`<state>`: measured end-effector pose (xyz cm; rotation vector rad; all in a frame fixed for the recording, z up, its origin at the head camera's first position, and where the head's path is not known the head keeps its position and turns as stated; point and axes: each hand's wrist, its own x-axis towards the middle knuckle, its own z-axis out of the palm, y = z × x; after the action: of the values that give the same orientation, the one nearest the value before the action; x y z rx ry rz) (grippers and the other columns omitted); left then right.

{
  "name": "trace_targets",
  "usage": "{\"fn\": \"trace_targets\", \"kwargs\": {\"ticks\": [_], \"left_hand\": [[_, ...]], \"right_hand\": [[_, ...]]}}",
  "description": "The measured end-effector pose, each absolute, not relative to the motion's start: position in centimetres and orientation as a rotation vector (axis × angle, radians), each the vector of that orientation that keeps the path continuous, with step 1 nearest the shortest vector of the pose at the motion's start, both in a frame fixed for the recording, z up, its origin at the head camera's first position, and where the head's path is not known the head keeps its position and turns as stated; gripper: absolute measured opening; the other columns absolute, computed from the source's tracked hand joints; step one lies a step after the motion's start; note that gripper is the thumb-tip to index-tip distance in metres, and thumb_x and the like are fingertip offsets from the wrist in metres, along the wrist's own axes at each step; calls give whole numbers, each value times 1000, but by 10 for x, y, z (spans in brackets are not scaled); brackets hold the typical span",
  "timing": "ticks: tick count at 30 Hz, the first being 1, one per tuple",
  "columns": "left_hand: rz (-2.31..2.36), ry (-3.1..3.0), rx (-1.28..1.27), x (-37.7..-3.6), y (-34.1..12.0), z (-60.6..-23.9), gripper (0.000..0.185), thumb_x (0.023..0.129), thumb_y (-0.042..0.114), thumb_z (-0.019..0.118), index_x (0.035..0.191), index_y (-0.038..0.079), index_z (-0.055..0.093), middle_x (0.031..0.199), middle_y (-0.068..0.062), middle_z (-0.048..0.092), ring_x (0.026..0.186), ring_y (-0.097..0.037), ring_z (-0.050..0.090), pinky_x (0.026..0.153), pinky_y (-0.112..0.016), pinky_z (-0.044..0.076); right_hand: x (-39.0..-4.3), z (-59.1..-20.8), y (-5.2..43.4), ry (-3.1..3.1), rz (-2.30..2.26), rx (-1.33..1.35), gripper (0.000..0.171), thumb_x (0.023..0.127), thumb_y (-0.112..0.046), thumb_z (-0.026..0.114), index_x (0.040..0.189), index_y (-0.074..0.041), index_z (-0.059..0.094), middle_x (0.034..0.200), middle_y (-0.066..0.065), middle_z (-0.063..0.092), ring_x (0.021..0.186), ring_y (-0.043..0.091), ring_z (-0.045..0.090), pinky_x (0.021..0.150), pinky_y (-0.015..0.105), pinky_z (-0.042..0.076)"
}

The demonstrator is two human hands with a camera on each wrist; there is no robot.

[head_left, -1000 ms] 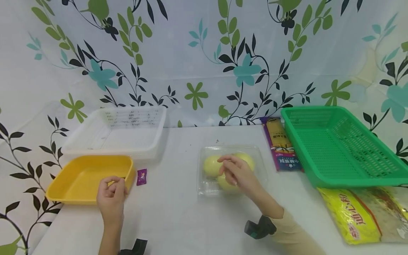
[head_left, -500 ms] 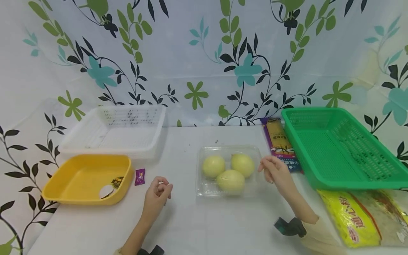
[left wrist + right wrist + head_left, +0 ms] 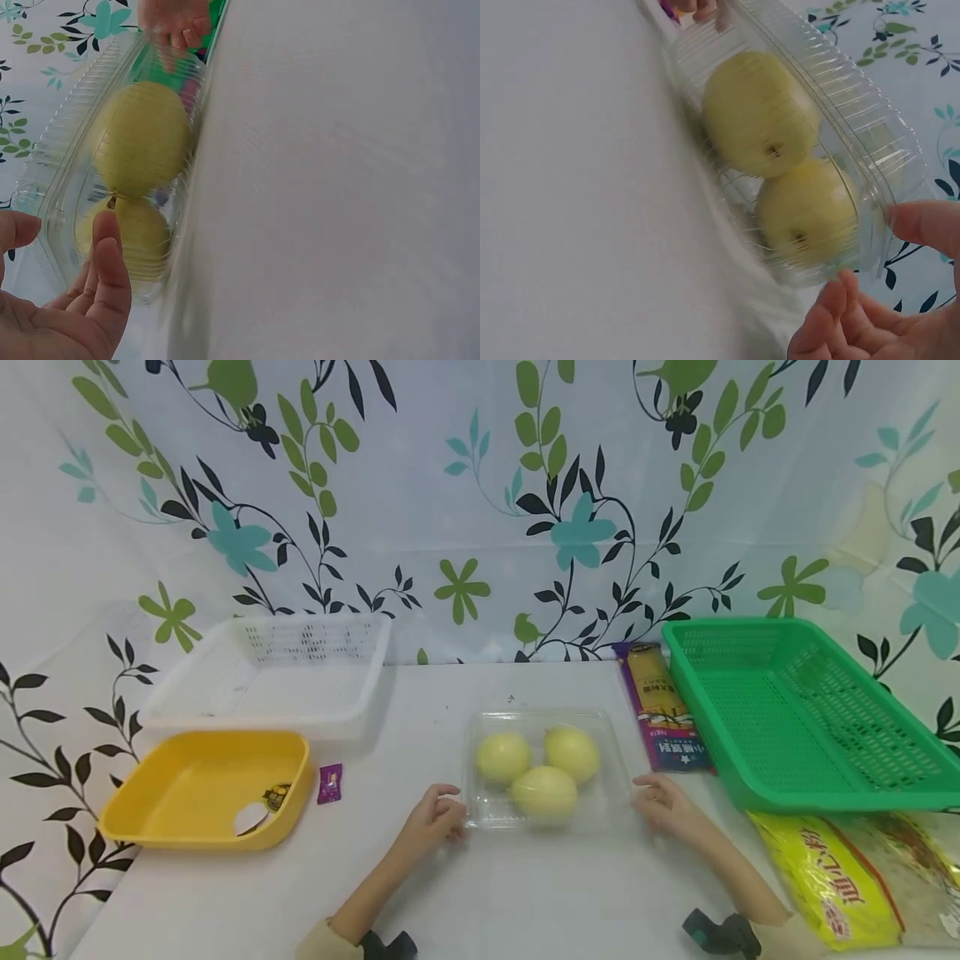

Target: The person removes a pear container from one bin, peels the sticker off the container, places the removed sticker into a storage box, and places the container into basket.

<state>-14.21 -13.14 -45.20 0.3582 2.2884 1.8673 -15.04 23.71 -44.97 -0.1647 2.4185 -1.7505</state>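
A clear plastic clamshell box (image 3: 480, 817) lies on the white table, holding three pale yellow round pears (image 3: 543, 792). At its left side is my left hand (image 3: 431, 818), fingertips right at the wall; in the left wrist view its thumb (image 3: 19, 229) stands apart from the fingers. My right hand (image 3: 670, 806) is at the box's right side. In the right wrist view the thumb (image 3: 922, 223) meets the rim and the fingertips (image 3: 845, 289) are close to the lower wall. Neither hand is closed round the box.
To the left are a white basket (image 3: 352, 718), a yellow tray (image 3: 202, 739) with small items inside and a purple candy packet (image 3: 330, 783). A pasta packet (image 3: 663, 710), a green basket (image 3: 780, 693) and a yellow bag (image 3: 832, 885) are at right.
My left hand has moved right from the yellow tray to the box's left side. My right hand has moved from over the pears to the box's right side.
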Motion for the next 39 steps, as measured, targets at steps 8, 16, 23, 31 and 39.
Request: {"fn": "trace_targets", "kwargs": {"ticks": [8,16,23,31,39], "left_hand": [[1949,2207,240,-147,-121,-456,25,89,8,45,107,-8,40,83,-18,62,69,-28,61,62,-34,50],[2035,2067,217,-149,-120,-457,12,93,7,37,90,-5,41,74,-16,62,59,-18,61,55,-27,48],[2095,2027,273,-142,-116,-464,11,84,3,41,92,-4,38,80,-23,63,61,-20,64,52,-27,49],[2141,2048,147,-136,-111,-466,8,81,-4,40,86,0,36,67,-20,63,55,-20,62,47,-28,48],[2171,2009,140,-139,-106,-462,8,81,-6,40,87,-2,36,67,-19,62,53,-17,61,49,-26,48]], "right_hand": [[-142,-459,235,1976,-1899,-305,36,96,-14,37,121,12,33,81,15,62,55,14,55,52,26,46],[-144,-474,226,1528,-2077,-439,27,98,-13,29,86,-10,53,79,9,65,60,11,58,55,24,48],[-146,-480,231,1421,-2122,-567,37,97,-6,24,89,-9,60,85,8,65,68,13,61,61,24,49],[-145,-482,229,1273,-2176,-532,39,97,-3,24,95,-10,62,92,5,65,81,13,60,69,25,47],[-150,-484,230,1291,-2218,-530,41,95,0,24,90,-11,63,86,3,66,77,12,61,64,22,47]]}}
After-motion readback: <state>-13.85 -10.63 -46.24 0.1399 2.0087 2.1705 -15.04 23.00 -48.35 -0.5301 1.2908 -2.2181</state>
